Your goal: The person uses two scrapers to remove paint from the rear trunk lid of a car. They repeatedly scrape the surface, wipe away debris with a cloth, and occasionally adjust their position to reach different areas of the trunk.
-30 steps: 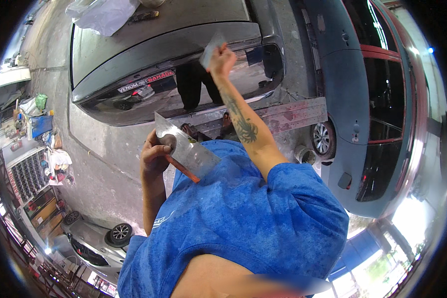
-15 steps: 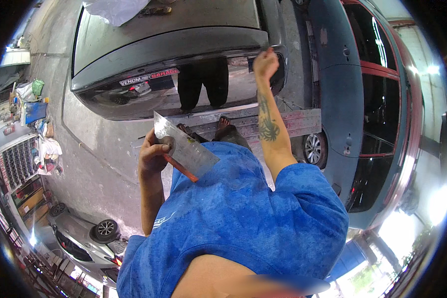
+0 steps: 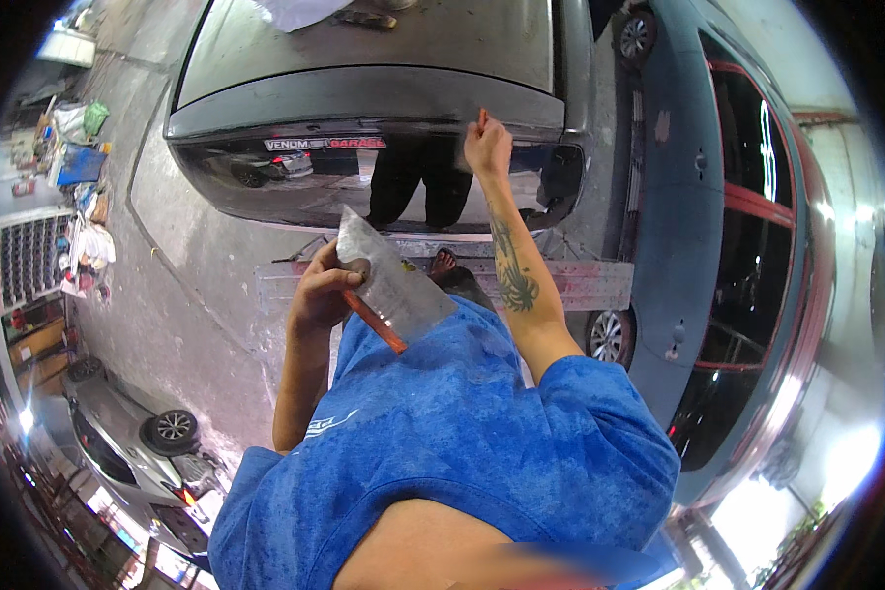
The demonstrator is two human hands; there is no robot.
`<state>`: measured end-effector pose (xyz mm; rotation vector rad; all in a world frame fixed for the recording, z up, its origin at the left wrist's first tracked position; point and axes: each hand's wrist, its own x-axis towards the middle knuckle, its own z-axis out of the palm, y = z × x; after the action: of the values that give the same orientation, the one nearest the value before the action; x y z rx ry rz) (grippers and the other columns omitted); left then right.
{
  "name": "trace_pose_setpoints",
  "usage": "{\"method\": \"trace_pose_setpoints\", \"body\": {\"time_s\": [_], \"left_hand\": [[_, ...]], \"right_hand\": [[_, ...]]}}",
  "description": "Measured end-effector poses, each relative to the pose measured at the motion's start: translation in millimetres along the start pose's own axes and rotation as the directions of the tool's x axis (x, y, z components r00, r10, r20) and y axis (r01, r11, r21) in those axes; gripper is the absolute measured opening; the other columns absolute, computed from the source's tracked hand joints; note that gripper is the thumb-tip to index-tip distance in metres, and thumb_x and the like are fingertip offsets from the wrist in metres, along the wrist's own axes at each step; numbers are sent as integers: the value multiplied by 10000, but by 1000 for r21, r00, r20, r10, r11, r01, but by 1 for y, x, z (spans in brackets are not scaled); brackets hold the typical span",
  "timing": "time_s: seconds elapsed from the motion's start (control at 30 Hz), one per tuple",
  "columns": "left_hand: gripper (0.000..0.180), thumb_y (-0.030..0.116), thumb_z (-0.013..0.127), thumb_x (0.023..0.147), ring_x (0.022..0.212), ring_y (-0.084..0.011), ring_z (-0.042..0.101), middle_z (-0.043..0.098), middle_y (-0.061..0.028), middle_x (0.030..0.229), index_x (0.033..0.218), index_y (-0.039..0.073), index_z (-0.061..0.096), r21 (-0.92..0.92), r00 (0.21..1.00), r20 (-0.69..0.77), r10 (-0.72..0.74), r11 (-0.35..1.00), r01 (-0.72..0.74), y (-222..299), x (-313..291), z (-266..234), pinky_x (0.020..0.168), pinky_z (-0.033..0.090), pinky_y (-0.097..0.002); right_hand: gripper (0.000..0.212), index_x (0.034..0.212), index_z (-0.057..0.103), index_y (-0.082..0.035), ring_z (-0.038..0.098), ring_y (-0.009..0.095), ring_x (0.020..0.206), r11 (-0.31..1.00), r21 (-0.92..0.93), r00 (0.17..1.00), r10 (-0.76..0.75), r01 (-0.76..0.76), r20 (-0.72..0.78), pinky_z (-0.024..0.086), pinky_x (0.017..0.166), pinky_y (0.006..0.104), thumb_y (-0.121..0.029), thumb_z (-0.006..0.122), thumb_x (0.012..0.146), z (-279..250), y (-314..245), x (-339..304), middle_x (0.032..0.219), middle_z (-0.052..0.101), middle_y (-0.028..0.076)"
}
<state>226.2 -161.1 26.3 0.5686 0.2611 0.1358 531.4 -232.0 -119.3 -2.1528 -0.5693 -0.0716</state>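
My left hand (image 3: 320,287) grips a wide metal putty spreader (image 3: 403,290) with an orange strip along one edge, holding it tilted in front of my shirt. A brownish dab of putty (image 3: 358,266) lies on its plate beside my thumb. My right hand (image 3: 488,149) is closed round a small tool (image 3: 482,117), whose orange end pokes out above the fingers; the rest is blurred or hidden. That hand is over the grey edge panel (image 3: 364,95) of a dark car, above its glossy black glass (image 3: 310,182). Whether the tool touches the panel I cannot tell.
A low metal plank bench (image 3: 580,283) stands between me and the car. To the right is a blue-grey car (image 3: 674,246) with red window trim. At left are a cluttered shelf (image 3: 31,261) and a silver car (image 3: 118,452). White sheeting (image 3: 295,12) lies on the dark car.
My right hand has moved left and slightly down along the car's panel edge. The view has shifted, and the spreader stays in my left hand.
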Motion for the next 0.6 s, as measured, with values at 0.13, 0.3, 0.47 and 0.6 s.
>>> {"method": "trace_pose_setpoints", "body": {"time_s": [0.13, 0.3, 0.47, 0.6], "left_hand": [[581, 43, 643, 678, 899, -206, 631, 624, -124, 1007, 1228, -58, 485, 115, 980, -199, -3, 993, 26, -4, 4, 1, 820, 502, -319], [563, 33, 611, 682, 929, -239, 637, 622, -145, 1049, 1225, -56, 492, 113, 969, -244, 39, 993, -12, 3, 13, 5, 872, 508, -353], [537, 32, 624, 692, 938, -196, 634, 632, -139, 1024, 1206, -61, 500, 121, 980, -190, 57, 992, -34, 13, 30, 13, 842, 515, -337], [496, 32, 598, 700, 956, -197, 618, 638, -95, 1032, 1189, -30, 537, 161, 975, -180, 129, 982, -100, 22, 39, 15, 846, 487, -309]], "right_hand": [[215, 831, 591, 36, 596, 174, 691, 955, 271, 985, 85, -123, 147, 444, 622, 338, -177, 607, 858, -46, -54, 0, 710, 596, 158], [252, 1031, 655, 34, 619, 254, 985, 620, 760, 865, -475, 194, 166, 469, 878, 339, -170, 548, 929, -166, -107, -39, 1020, 655, 159], [471, 1048, 670, -9, 629, 296, 970, 574, 770, 637, -711, 278, 300, 485, 859, 381, -433, 496, 940, -195, -122, -57, 1015, 654, 159], [249, 1061, 664, -12, 620, 264, 968, 730, 657, 663, -588, 188, 463, 477, 846, 342, -195, 583, 912, -189, -104, -61, 1019, 645, 140]]}}
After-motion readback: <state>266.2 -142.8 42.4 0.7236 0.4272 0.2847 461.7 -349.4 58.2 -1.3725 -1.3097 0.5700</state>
